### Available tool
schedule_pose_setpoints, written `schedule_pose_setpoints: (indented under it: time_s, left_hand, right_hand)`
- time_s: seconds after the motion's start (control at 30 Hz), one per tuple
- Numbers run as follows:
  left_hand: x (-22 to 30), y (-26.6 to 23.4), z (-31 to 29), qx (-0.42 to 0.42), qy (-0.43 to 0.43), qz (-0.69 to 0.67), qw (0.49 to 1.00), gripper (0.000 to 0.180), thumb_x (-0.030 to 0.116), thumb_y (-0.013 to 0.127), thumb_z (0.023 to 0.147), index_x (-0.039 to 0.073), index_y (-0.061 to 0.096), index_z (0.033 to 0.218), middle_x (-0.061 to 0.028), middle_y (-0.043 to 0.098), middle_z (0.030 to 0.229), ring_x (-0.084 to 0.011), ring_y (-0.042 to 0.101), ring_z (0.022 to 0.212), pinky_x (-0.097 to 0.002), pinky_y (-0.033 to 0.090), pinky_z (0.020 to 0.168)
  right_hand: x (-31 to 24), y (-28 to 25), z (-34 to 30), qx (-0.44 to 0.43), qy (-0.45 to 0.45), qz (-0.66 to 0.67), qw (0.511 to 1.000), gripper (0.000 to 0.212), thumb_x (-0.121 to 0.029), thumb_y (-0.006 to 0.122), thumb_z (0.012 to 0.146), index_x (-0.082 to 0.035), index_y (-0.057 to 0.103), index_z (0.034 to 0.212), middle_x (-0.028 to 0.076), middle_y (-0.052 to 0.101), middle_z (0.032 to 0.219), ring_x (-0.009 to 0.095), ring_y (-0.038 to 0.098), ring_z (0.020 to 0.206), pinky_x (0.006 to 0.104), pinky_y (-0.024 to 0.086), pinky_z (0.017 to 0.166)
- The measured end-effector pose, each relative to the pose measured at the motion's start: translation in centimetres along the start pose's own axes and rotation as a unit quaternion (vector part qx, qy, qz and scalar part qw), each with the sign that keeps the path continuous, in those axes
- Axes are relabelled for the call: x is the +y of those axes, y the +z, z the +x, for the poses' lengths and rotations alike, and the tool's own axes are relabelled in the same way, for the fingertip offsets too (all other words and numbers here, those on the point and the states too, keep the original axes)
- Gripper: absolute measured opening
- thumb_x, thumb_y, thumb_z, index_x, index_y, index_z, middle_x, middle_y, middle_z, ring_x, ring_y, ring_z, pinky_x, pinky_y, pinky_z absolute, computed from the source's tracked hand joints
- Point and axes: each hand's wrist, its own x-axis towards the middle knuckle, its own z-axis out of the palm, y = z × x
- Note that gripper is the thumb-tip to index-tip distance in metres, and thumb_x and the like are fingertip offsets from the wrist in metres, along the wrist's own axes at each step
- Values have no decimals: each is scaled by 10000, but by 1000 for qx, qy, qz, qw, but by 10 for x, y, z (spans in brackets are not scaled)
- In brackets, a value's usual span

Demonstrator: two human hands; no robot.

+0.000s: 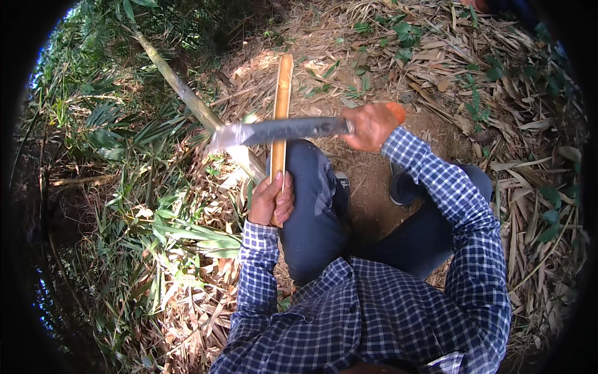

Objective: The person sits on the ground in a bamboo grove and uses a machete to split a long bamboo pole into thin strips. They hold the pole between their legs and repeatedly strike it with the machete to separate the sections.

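Observation:
My left hand [273,199] is closed round the lower end of a split bamboo piece [282,93], which stands out away from me with its pale hollow inside showing. In my right hand [369,127] is a machete [289,128], gripped by its orange handle [396,112]. The long dark blade points left and crosses over the bamboo near its middle; its far end is blurred. Whether the blade touches the bamboo I cannot tell. My bent left knee [302,187] is just right of the left hand.
A long bamboo pole [180,90] slants from the upper left down to beside my left knee. Green leaves and undergrowth [106,131] fill the left side. Dry fallen leaves [529,206] cover the ground at right, around bare soil [374,209] between my legs.

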Motion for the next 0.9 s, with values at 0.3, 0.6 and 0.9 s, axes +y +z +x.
schedule_pose_setpoints:
  time_s: [0.3,0.6,0.9]
  left_hand:
    - [2,-3,3,7,-9,21,1000,285,301,378,1027,63,443,884,25,343,574,-52,280,344,-192,262,286]
    - [-2,9,2,75,3,67,995,295,328,403,1019,65,480,911,20,364,578,-60,307,367,-208,281,314]
    - [0,11,0,78,-18,105,991,310,328,401,1023,59,484,894,12,373,568,-63,329,381,-213,312,331]
  right_hand:
    - [41,-26,15,30,172,-33,984,332,-334,616,765,-63,679,947,110,622,576,260,613,504,430,522,540]
    - [-22,2,-7,10,-88,-45,995,289,-329,627,752,-76,664,887,126,607,568,311,622,534,451,511,549]
    - [-3,-5,1,-13,-15,-6,1000,217,-269,656,729,-73,652,821,81,580,532,260,598,493,415,521,524]
